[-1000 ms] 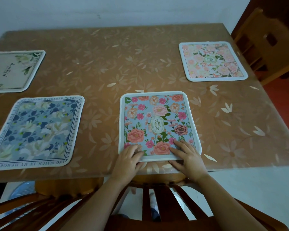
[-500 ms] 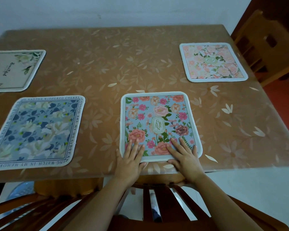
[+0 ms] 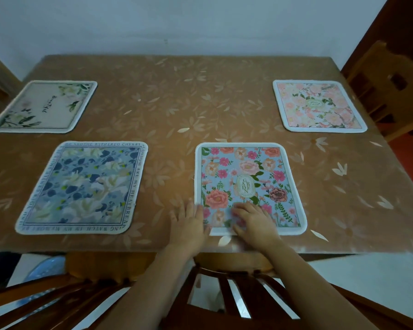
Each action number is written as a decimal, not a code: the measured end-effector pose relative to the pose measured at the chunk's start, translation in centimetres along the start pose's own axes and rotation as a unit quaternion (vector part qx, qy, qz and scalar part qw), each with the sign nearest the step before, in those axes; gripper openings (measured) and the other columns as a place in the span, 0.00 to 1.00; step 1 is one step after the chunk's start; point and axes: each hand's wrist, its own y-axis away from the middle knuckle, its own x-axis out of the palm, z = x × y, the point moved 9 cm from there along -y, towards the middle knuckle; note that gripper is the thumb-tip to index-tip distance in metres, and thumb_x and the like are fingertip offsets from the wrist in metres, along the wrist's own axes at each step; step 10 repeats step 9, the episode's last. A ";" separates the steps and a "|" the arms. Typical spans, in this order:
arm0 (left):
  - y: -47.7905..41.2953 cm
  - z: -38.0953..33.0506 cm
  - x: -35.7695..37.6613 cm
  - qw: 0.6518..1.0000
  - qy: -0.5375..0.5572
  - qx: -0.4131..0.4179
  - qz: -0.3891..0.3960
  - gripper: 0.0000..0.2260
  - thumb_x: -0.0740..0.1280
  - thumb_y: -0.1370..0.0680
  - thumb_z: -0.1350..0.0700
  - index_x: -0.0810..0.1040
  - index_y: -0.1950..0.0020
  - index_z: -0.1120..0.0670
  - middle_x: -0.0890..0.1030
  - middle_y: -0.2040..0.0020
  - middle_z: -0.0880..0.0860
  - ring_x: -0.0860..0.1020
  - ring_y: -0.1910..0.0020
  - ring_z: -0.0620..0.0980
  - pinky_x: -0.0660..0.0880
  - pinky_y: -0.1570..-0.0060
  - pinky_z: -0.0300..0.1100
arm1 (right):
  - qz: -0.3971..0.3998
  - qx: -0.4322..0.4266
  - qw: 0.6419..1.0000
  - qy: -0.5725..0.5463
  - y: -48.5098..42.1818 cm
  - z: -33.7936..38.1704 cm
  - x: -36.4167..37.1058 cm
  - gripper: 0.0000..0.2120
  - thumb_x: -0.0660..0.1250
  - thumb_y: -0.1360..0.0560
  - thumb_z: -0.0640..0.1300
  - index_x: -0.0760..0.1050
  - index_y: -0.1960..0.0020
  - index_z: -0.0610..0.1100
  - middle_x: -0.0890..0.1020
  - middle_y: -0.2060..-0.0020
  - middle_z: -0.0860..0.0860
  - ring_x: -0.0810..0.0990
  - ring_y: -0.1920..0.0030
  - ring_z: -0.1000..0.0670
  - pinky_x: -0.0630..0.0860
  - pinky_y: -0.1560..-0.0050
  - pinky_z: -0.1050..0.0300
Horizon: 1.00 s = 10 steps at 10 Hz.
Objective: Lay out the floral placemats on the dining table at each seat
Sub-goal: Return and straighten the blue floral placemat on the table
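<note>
Bench (image 3: 200, 103) carries four placemats. My left grip (image 3: 188, 225) and right grip (image 3: 255, 222), fingers spread, settle the Garden placemat (image 3: 246, 177); next, lift clear.

One camera, worn on the head, sits at the near edge of the counter (image 3: 177, 110), above a chair (image 3: 227, 273) back, facing forward and down. Its wide angle takes in the whole top, from the close, bowed near edge to the far edge at the wall (image 3: 177, 25).

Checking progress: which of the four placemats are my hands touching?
The blue placemat with pink roses reading GARDEN, front right; right hand rests on it, left hand at its left edge.
</note>
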 end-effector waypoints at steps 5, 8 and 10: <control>9.4 12.6 -14.9 0.975 0.003 0.025 -0.221 0.23 0.58 0.23 0.48 0.62 0.29 0.54 0.63 0.28 0.55 0.57 0.29 0.55 0.53 0.32 0.54 | -0.233 -0.052 0.971 0.005 -0.6 21.9 -8.3 0.16 0.71 0.32 0.42 0.77 0.45 0.41 0.80 0.44 0.43 0.76 0.43 0.40 0.72 0.46 0.42; 13.0 15.1 -16.5 0.973 0.013 0.061 -0.220 0.22 0.55 0.21 0.47 0.59 0.28 0.52 0.59 0.26 0.53 0.52 0.27 0.53 0.50 0.30 0.53 | -0.279 -0.013 0.960 0.029 4.0 27.4 -9.2 0.18 0.70 0.30 0.43 0.74 0.41 0.44 0.79 0.43 0.45 0.75 0.42 0.43 0.73 0.45 0.44; 15.1 14.8 -16.2 0.971 0.025 0.062 -0.232 0.23 0.55 0.21 0.47 0.59 0.28 0.52 0.60 0.26 0.53 0.52 0.27 0.53 0.47 0.30 0.53 | -0.285 -0.004 0.958 0.037 6.2 28.0 -9.1 0.20 0.70 0.30 0.44 0.73 0.39 0.45 0.79 0.43 0.46 0.75 0.42 0.43 0.73 0.46 0.44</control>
